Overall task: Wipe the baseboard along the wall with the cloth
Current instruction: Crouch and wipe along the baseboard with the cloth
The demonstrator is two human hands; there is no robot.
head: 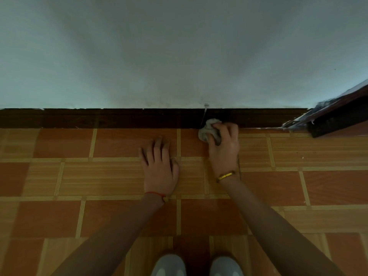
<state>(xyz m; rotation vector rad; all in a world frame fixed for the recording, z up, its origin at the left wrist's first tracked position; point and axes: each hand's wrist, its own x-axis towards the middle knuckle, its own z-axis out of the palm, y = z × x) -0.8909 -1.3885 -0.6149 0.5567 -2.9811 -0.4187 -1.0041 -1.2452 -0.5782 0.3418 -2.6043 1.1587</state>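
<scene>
A dark brown baseboard (119, 118) runs along the foot of a pale wall (179, 52). My right hand (225, 144) is closed around a crumpled grey cloth (208, 130) and presses it against the baseboard's lower edge, where it meets the floor. My left hand (159, 166) lies flat on the floor tiles, fingers spread, a little left of the cloth and holding nothing. A red string is tied around the left wrist and a yellow band around the right.
The floor (79, 176) has orange and wood-pattern tiles. A dark wooden door frame or door edge (334, 116) juts out at the right end of the baseboard. A thin wire (204, 114) hangs down the baseboard beside the cloth. My grey shoes (197, 265) show at the bottom.
</scene>
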